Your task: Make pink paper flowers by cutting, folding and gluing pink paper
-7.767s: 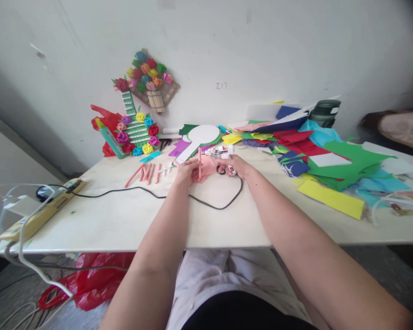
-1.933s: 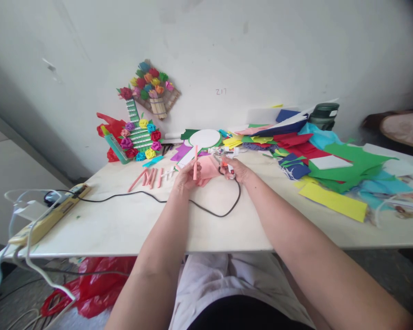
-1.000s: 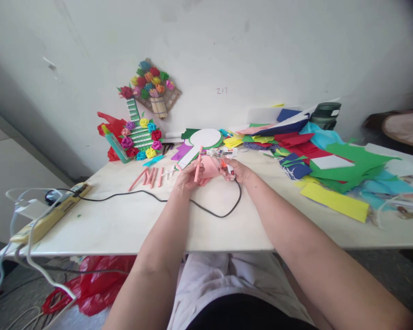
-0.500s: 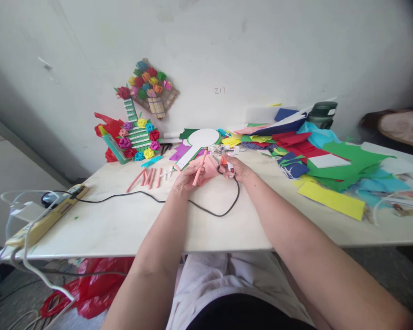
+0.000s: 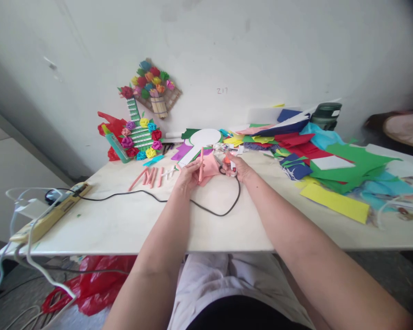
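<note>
My left hand (image 5: 190,175) is closed on a thin pink rolled paper stick (image 5: 201,164), held nearly upright. A sheet of pink crepe paper (image 5: 210,166) lies just to its right, by the fingertips. My right hand (image 5: 240,167) is closed around a white and orange glue gun (image 5: 233,167) with a red switch, partly hidden by the fingers. Scissors with dark handles (image 5: 222,170) show between this hand and the pink paper; whether the fingers touch them I cannot tell. Several pink paper rolls (image 5: 152,177) lie left of my left hand.
A black cord (image 5: 144,191) runs across the table to a power strip (image 5: 51,211). Behind the hands lies a white round-headed cutout (image 5: 204,137). A glue bottle (image 5: 116,145) leans near paper flowers (image 5: 144,137). Coloured sheets (image 5: 351,165) are heaped on the right.
The pink paper stick in my left hand has turned from slanted to nearly upright. My right hand stays in about the same place. The whole view has shifted slightly.
</note>
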